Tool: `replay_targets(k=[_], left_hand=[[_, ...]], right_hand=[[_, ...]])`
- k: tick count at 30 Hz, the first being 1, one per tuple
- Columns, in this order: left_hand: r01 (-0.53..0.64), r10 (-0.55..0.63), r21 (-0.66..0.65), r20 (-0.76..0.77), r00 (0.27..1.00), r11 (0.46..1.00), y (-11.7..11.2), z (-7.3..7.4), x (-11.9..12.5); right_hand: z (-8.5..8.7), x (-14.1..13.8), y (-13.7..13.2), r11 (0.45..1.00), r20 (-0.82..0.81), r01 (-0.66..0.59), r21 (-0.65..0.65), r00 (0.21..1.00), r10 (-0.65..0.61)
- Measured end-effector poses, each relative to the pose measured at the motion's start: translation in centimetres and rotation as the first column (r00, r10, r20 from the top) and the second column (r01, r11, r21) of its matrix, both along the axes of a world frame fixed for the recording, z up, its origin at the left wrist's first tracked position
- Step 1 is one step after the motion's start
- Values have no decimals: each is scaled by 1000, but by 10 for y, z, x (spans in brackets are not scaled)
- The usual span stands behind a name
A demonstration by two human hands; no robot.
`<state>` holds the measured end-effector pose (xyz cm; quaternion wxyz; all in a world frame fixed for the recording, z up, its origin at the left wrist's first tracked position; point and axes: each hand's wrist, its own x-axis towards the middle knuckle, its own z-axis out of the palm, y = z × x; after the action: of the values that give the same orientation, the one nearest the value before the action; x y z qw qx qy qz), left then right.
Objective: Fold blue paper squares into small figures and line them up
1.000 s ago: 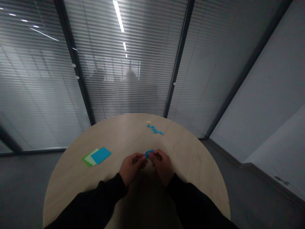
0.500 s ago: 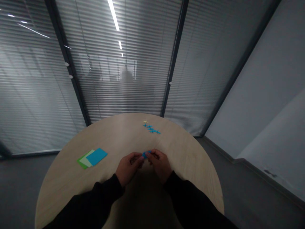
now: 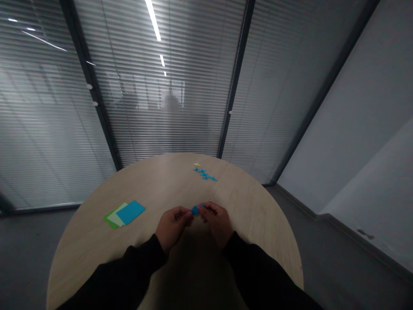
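Note:
Between my two hands, just above the near middle of the round table, is a small piece of folded blue paper [image 3: 195, 210]. My right hand [image 3: 217, 220] pinches its right side between thumb and fingers. At its left edge, the closed thumb and fingertips of my left hand [image 3: 173, 224] grip it too. The fingers cover part of the paper, so its full shape is hidden. Farther back lie several small blue folded paper pieces [image 3: 205, 175] in a slanting group, with a yellow star-like piece [image 3: 196, 164] at their far end.
The wooden table [image 3: 155, 181] has a rounded edge. On its left lie overlapping sheets: a blue sheet [image 3: 130, 212] on top, a pale green sheet [image 3: 115, 216] and a brighter green one [image 3: 111, 223]. Behind stands a glass partition with blinds [image 3: 174, 125]; a white wall [image 3: 361, 150] is at right.
My left hand has shifted slightly left, and more of the blue paper shows between the hands. My right hand stays nearly in place, still pinching it.

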<state>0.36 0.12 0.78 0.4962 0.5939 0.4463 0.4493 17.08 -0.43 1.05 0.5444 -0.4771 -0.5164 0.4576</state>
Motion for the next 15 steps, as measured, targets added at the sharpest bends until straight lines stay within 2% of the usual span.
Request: replay_targets(k=[4, 8, 11, 13, 15], left_hand=[[0, 0, 10, -15, 1000, 1000, 0, 2, 1], [25, -26, 10, 42, 999, 1000, 0, 0, 2], [16, -16, 10, 11, 1000, 1000, 0, 0, 2], [20, -20, -6, 0, 1000, 1000, 0, 0, 1], [18, -18, -22, 7, 1000, 1000, 0, 1, 1]], right_hand=[[-1, 2, 1, 1000, 11, -11, 4, 1000, 11], [-5, 1, 2, 999, 38, -38, 0, 999, 38], [-9, -1, 3, 998, 72, -61, 2, 996, 61], [-10, -1, 4, 998, 85, -47, 30, 995, 44], [-8, 1, 5, 992, 158, -24, 120, 988, 5]])
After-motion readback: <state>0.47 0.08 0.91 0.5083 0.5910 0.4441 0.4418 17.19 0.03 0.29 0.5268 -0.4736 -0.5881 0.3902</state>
